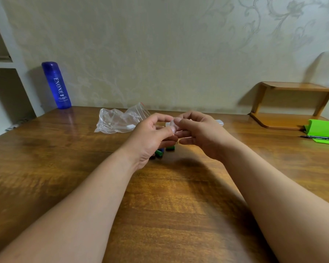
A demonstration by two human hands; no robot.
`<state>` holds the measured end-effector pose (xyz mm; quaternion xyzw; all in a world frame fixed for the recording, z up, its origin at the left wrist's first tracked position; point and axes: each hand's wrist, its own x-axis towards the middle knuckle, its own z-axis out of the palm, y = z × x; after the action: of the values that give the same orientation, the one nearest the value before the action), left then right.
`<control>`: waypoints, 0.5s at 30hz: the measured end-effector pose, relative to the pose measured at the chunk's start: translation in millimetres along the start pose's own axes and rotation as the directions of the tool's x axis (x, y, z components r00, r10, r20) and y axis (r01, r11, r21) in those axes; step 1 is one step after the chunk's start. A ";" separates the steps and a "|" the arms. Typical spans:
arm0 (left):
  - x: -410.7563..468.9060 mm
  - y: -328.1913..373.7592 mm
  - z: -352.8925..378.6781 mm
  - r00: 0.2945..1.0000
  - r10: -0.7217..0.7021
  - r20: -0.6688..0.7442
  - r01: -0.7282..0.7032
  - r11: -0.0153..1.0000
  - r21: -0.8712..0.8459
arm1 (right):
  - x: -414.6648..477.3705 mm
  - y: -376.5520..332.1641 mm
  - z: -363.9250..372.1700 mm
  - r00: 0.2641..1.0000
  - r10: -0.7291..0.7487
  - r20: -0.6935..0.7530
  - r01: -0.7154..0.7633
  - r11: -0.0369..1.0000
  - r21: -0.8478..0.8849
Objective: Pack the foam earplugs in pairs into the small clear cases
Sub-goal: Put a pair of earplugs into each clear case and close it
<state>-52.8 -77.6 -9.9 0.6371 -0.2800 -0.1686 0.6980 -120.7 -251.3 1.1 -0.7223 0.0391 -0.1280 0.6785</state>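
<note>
Two bare hands meet above a wooden table (65, 158); a crumpled plastic bag (118, 121) and blue bottle (56, 85) sit behind. The left hand (152, 138) and right hand (199, 132) hide most of a small clear case (170, 124), translucent and blurred, pinched between their fingers (176, 120). Green earplugs (158, 153) lie beneath on the table.

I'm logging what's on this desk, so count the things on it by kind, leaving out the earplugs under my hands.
Tall blue bottle: 1
Crumpled clear plastic bag: 1
Small clear cases: 2, in the hands and behind them
Black pen: 1
Green folder: 1
Wooden shelf: 1
Total: 7
</note>
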 end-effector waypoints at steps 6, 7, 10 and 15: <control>1.1 1.1 -2.6 0.999 -0.037 0.009 0.037 0.999 -0.026 | 0.5 -0.1 -0.9 1.000 -0.010 0.014 0.010 1.000 -0.016; 1.1 1.1 -2.5 0.999 -0.039 0.007 0.039 0.999 -0.027 | 0.7 0.6 -0.9 1.000 -0.008 0.022 0.008 1.000 -0.015; 0.4 0.5 -1.7 0.999 -0.047 0.005 0.047 0.998 -0.031 | 1.8 2.6 -0.3 1.000 -0.020 0.019 0.021 0.998 -0.056; 0.0 1.3 -1.0 0.998 -0.057 -0.007 0.057 0.998 -0.034 | 1.7 3.4 1.9 0.997 -0.079 -0.007 0.078 0.989 -0.127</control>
<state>-52.4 -76.6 -8.7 0.6337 -0.2561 -0.1905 0.7047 -118.2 -250.1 -2.1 -0.7640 0.0229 -0.1563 0.6256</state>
